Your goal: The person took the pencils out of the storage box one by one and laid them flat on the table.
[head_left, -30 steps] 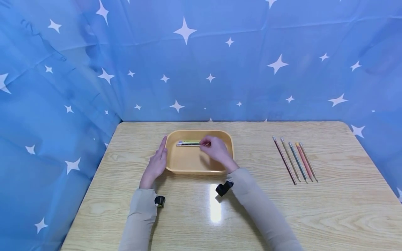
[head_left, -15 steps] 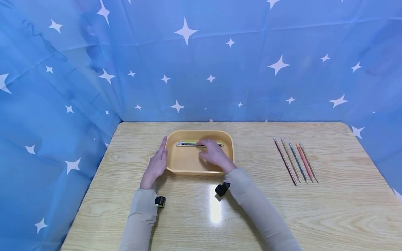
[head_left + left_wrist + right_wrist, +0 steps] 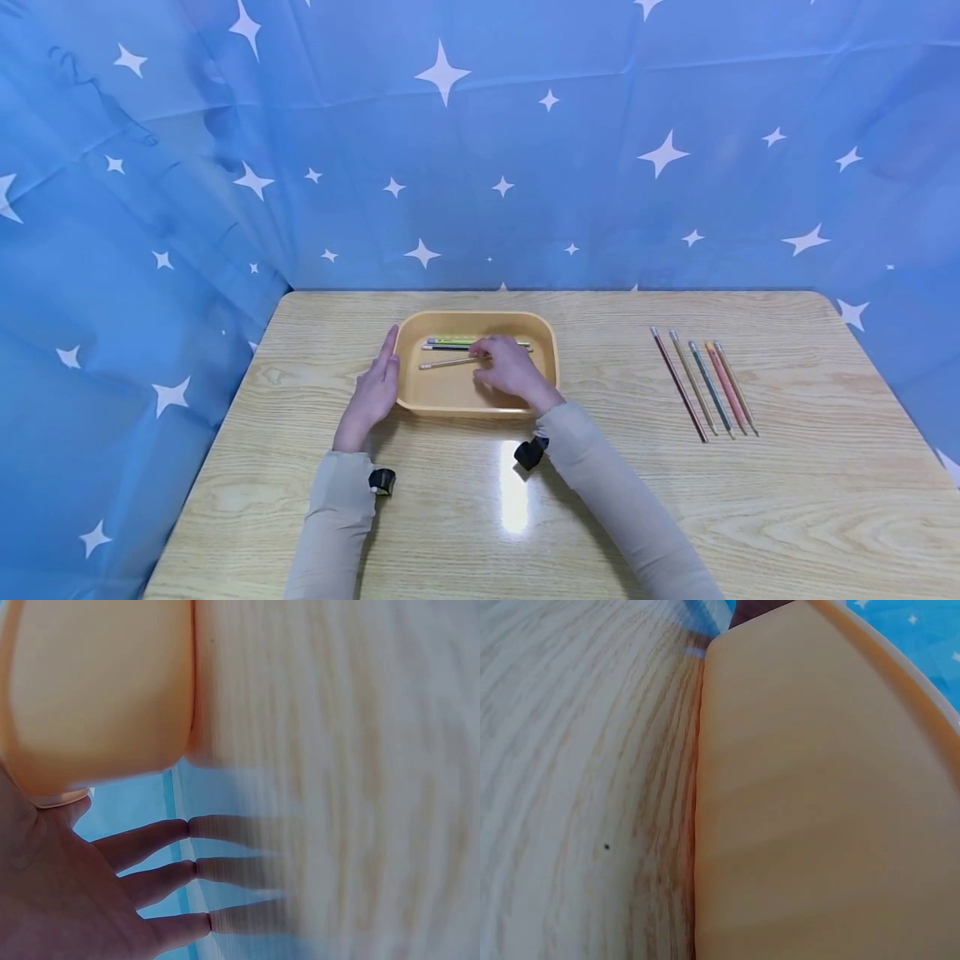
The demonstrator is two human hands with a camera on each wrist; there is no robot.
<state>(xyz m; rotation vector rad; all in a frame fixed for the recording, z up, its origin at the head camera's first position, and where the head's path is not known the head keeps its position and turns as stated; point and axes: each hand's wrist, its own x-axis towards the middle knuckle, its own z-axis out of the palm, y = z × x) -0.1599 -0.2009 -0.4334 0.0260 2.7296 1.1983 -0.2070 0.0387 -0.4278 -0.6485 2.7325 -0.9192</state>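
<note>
A shallow tan-orange tray (image 3: 450, 396) stands near the back edge of the table. My left hand (image 3: 375, 390) rests against its left side, fingers extended; the left wrist view shows that hand (image 3: 82, 892) with fingers spread beside the tray wall. Reaching inside, my right hand (image 3: 512, 367) pinches a light tan pencil (image 3: 444, 363) between thumb and fingers, its other end hidden by the hand. Behind it in the tray lie a green pencil (image 3: 450, 340) and a dark pencil (image 3: 442, 347), both partly covered by the fingers. The right wrist view shows mostly the tray's outer wall (image 3: 817, 787).
On the right of the wooden table (image 3: 825, 500) several pencils lie side by side, including a dark red one (image 3: 678, 383), a teal one (image 3: 712, 389) and a thicker pink one (image 3: 727, 387). A blue star-patterned cloth (image 3: 480, 150) hangs behind and at the left.
The tan pencil has come away from the dark one, toward the tray's front, and now lies at a slant. My right fingers moved slightly left; the left hand stayed put.
</note>
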